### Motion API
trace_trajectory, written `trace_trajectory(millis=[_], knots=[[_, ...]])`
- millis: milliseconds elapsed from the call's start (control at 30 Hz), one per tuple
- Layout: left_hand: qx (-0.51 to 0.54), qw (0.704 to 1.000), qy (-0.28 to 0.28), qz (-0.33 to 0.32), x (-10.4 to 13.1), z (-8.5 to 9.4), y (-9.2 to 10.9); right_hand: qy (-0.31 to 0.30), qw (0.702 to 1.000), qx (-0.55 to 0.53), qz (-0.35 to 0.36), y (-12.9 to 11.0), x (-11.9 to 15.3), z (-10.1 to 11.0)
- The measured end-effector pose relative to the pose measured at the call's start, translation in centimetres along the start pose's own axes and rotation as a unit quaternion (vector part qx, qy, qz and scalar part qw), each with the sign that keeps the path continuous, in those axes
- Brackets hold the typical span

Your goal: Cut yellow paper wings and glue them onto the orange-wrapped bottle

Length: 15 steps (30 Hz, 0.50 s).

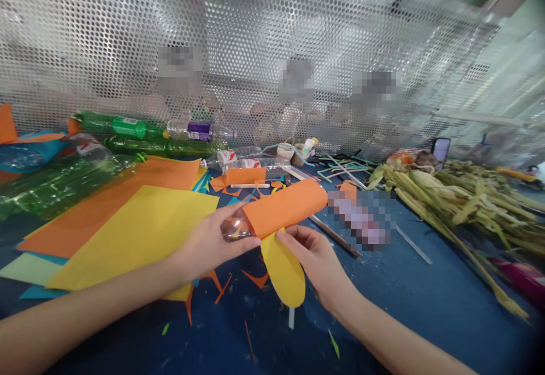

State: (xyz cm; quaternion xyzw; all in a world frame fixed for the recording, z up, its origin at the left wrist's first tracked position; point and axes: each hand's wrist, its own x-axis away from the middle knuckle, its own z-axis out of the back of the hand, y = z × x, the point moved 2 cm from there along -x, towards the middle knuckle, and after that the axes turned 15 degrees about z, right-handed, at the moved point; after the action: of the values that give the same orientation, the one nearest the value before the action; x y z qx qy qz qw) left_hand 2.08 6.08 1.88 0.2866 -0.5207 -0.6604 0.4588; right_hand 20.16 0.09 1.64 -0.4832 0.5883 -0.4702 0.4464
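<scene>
A clear plastic bottle point(239, 226) wrapped in orange paper point(285, 206) is held above the blue table, lying on its side. My left hand point(217, 241) is closed around the bottle's bare left end. Against the lower edge of the orange wrap, my right hand point(313, 256) pinches the upper end of a yellow paper strip point(284, 273) with a rounded tip. That strip hangs down from the bottle. Whether it is stuck to the wrap I cannot tell. A narrow pale strip point(291, 317) shows below the yellow tip.
Sheets of yellow paper point(140, 233) and orange paper point(170, 173) lie at left, beside green bottles point(51, 188). Orange scraps point(255, 278) are scattered in front. Dried corn husks point(443, 193) pile at right. A perforated metal screen point(238, 40) stands along the back.
</scene>
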Motion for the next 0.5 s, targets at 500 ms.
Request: trace_trajectory(millis=[500], knots=[[-0.074,0.997,0.000,-0.034,0.7,0.1,0.9,-0.017,0.996,0.087,-0.007,-0.1,0.0,-0.1]])
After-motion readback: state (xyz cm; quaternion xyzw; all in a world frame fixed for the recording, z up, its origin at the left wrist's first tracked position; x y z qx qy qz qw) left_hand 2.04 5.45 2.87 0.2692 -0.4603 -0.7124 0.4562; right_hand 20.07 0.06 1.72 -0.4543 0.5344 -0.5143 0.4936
